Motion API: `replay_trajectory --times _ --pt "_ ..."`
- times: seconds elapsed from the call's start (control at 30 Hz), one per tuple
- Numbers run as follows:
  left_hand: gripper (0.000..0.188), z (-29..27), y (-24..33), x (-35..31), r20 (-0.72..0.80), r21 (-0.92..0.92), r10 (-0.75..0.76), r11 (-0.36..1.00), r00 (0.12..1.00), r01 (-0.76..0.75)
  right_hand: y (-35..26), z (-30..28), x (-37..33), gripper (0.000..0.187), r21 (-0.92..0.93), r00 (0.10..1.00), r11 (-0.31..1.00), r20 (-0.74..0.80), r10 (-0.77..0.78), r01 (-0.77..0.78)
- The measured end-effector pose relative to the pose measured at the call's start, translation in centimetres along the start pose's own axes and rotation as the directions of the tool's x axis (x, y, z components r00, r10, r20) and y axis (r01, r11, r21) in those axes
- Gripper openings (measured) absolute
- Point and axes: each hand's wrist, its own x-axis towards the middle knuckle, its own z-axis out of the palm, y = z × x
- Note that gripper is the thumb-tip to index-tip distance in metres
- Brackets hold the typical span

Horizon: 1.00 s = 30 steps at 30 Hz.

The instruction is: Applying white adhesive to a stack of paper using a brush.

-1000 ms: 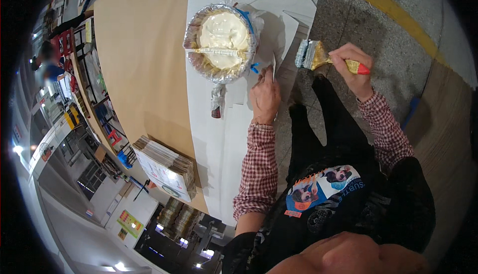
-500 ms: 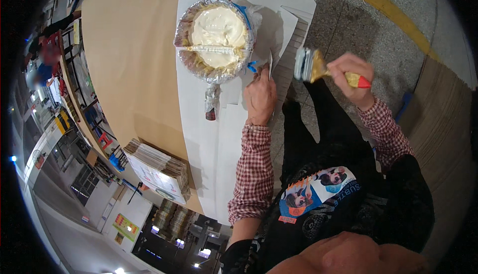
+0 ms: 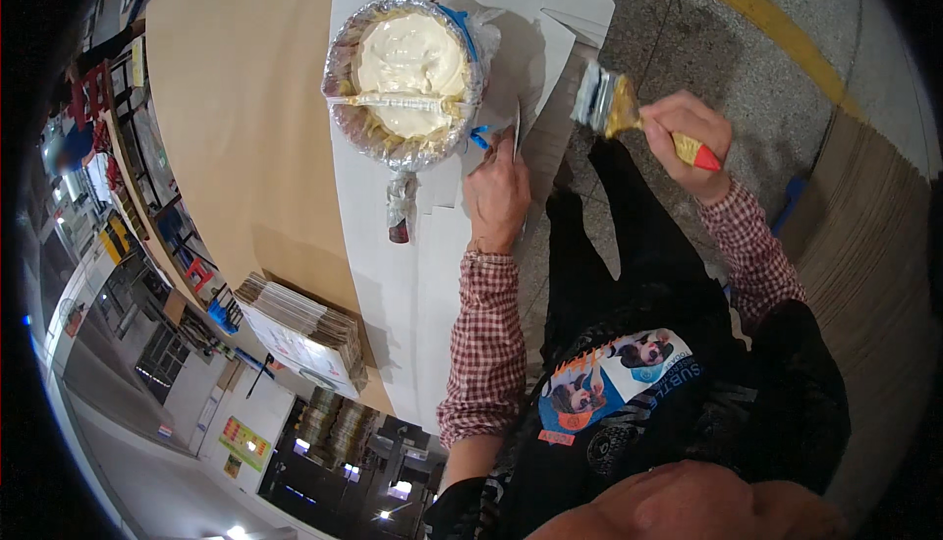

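My right hand (image 3: 693,142) is closed around the yellow, red-tipped handle of a wide paintbrush (image 3: 609,103). The brush is off to the right of the table edge, its pale-coated bristles pointing left. My left hand (image 3: 499,191) is closed in a pinch over the white cardboard, fingers on a thin pale edge (image 3: 518,130) that stands up; whether it is a loose strip or part of a sheet I cannot tell. Just left of that hand is a round, plastic-wrapped pot (image 3: 339,137) of thick cream-coloured paste, with a wrapped bar across its top and a wrapped handle (image 3: 400,208) toward me.
White cardboard sheets (image 3: 413,304) lie under the pot, beside a large brown board (image 3: 236,118). A stack of flat cartons (image 3: 300,334) sits at the near left. On the right, stacked cardboard (image 3: 864,216) rises beside the grey floor (image 3: 747,49). Blue tape or cord (image 3: 479,135) hangs by the pot.
The whole view has shifted slightly, so pot and table appear farther left. The paintbrush has tilted a little, its bristles a bit higher. Both hands keep their grips.
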Motion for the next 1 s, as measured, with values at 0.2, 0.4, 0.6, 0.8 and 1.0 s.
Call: replay_trajectory --times 0.2,0.4,0.6,0.8,1.0 --pt "0.034 -0.3 0.2 0.0 0.031 -0.006 -0.034 0.999 0.999 0.034 1.3 -1.0 2.1 0.005 0.002 0.991 0.997 -0.115 -0.070 0.071" --pt "0.036 -0.4 0.2 0.1 0.052 0.001 -0.046 0.999 0.998 0.046 1.4 -2.1 2.1 0.004 0.070 0.997 0.996 -0.065 -0.049 0.053" --pt "0.031 0.2 -0.6 0.0 -0.082 0.036 0.082 0.996 0.993 -0.079 2.5 -2.3 2.9 0.004 0.033 0.995 0.996 -0.056 -0.086 0.088" --pt "0.031 0.2 -0.6 -0.1 -0.061 0.014 0.052 0.999 0.997 -0.051 2.8 -2.3 3.8 0.006 -0.020 0.992 0.999 -0.120 -0.043 0.041" --pt "0.032 -0.2 0.1 0.0 -0.030 0.027 0.018 0.999 0.999 -0.018 2.9 -2.8 3.1 0.006 0.014 0.980 0.992 -0.159 -0.124 0.128"
